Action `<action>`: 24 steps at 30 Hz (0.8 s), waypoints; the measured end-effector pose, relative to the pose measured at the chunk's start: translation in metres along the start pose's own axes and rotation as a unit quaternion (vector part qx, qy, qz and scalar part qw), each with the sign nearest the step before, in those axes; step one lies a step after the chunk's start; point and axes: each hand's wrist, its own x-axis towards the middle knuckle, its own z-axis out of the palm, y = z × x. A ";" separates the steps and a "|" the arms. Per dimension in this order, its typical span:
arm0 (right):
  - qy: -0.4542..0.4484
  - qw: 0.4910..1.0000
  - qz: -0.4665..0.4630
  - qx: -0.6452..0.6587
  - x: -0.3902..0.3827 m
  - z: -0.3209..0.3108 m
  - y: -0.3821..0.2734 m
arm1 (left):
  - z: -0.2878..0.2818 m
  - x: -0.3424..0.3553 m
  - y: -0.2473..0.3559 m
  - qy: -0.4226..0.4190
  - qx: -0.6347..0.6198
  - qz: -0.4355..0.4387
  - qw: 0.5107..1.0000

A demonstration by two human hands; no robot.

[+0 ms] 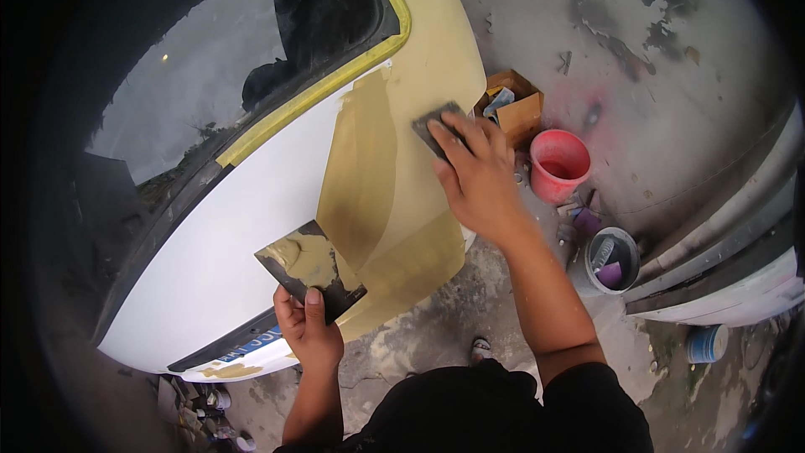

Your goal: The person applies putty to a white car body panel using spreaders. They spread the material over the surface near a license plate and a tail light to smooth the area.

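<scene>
My left hand (306, 331) grips a dark square plate (323, 289) smeared with olive-beige filler paste (293, 256), held over the white rear panel (210, 268) of a vehicle. My right hand (474, 168) holds a dark, flat spreader (428, 122) against the beige painted corner (428, 59) of the body. A streaked band of darker olive filler (356, 143) runs down beside the white area, left of my right hand. Yellow tape (306, 101) borders the dark rear window (327, 8). A blue license plate shows partly behind my left hand.
On the grey floor stand an open cardboard box (520, 122), a red bucket (560, 184), a grey bucket (599, 277) holding tools and a blue can (706, 344). Another light curved panel (713, 294) is at the right edge. Assorted cans and clutter (205, 415) lie at lower left.
</scene>
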 end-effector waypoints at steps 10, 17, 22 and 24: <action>0.006 0.996 -0.071 -0.058 0.071 0.007 0.013 | -0.002 -0.021 -0.004 0.028 -0.031 -0.034 0.999; 0.014 0.993 -0.081 -0.085 0.074 0.025 0.013 | -0.001 -0.024 -0.011 0.035 -0.029 -0.046 0.998; -0.014 0.992 -0.080 -0.094 0.069 0.013 0.011 | -0.006 -0.024 -0.010 0.034 -0.034 -0.053 0.997; -0.007 0.993 -0.082 -0.089 0.072 0.010 0.011 | -0.007 -0.024 -0.012 0.028 -0.038 -0.055 0.997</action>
